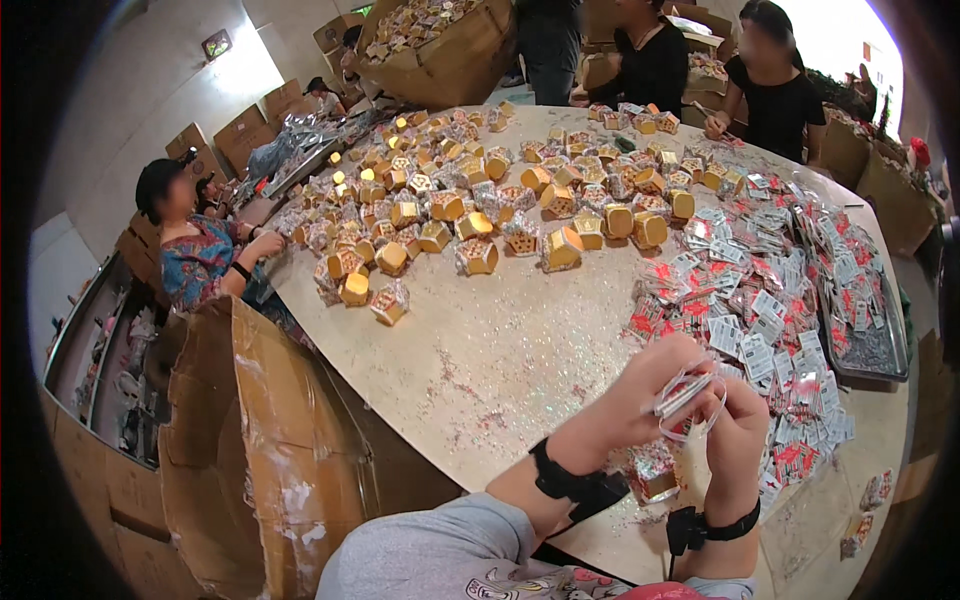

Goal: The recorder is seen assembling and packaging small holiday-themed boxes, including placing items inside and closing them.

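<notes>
Over the near right part of the table, my left hand [655, 380] and my right hand [740, 410] meet. Between their closed fingers is a small stack of tags [684, 395], pale-edged and flat, with a thin whitish loop hanging from it. My left fingers grip the stack. The right fingers pinch at its other side and the loop, though the exact hold is partly hidden. Just below the hands sits a glittery ornament [655, 472] with an open hollow side. To the right spreads a large heap of red and white tags [770, 330].
Many gold and glittery faceted ornaments [560, 248] cover the table's [480, 350] far half. A metal tray [893, 368] of tags lies at the right edge. An open cardboard box [290, 450] stands left of me. Several people work around the table, including one in a patterned top [200, 262].
</notes>
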Demonstrator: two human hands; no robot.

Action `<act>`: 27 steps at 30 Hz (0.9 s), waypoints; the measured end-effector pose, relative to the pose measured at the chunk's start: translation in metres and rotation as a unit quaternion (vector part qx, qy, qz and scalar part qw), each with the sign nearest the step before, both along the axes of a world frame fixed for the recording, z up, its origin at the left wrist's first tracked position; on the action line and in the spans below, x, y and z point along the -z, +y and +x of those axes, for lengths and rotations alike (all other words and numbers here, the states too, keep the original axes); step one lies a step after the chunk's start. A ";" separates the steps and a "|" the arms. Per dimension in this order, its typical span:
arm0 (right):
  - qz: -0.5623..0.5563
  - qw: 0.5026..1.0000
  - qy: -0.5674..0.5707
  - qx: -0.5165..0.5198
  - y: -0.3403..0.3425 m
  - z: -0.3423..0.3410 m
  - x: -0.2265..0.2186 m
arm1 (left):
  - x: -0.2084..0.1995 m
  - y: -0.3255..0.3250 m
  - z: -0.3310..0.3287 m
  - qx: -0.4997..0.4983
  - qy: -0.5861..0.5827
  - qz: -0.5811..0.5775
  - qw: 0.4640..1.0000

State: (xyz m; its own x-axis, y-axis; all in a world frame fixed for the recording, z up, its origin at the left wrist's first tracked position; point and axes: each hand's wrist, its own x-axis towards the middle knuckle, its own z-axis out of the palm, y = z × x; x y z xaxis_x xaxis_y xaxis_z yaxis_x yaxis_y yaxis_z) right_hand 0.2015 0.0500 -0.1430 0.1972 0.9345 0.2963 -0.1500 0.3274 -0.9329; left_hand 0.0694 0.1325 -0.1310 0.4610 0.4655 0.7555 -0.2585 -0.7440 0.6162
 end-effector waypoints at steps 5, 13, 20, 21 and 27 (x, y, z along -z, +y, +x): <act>-0.007 0.998 -0.036 0.054 0.008 -0.009 0.014 | 0.016 0.001 -0.008 -0.010 0.017 -0.061 0.998; -0.050 0.994 0.097 0.029 0.020 -0.020 0.042 | 0.016 0.028 -0.024 0.076 0.068 -0.055 0.993; -0.214 0.969 0.106 -0.061 0.052 -0.081 -0.013 | 0.012 0.050 -0.088 0.091 0.087 -0.229 0.965; -0.223 0.968 0.101 -0.056 0.058 -0.098 -0.021 | 0.005 0.053 -0.103 0.106 0.085 -0.285 0.949; -0.262 0.960 0.051 -0.085 0.066 -0.159 -0.021 | -0.002 0.074 -0.183 0.249 0.102 -0.433 0.860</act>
State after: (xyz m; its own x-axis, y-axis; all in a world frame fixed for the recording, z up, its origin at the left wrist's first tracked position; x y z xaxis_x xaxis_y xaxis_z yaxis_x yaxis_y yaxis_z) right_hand 0.0424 0.1162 -0.1221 0.0321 0.9710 -0.2368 -0.2592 -0.2208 -0.9403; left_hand -0.1133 0.2068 -0.1292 0.8483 0.5192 0.1040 -0.2328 0.1893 0.9539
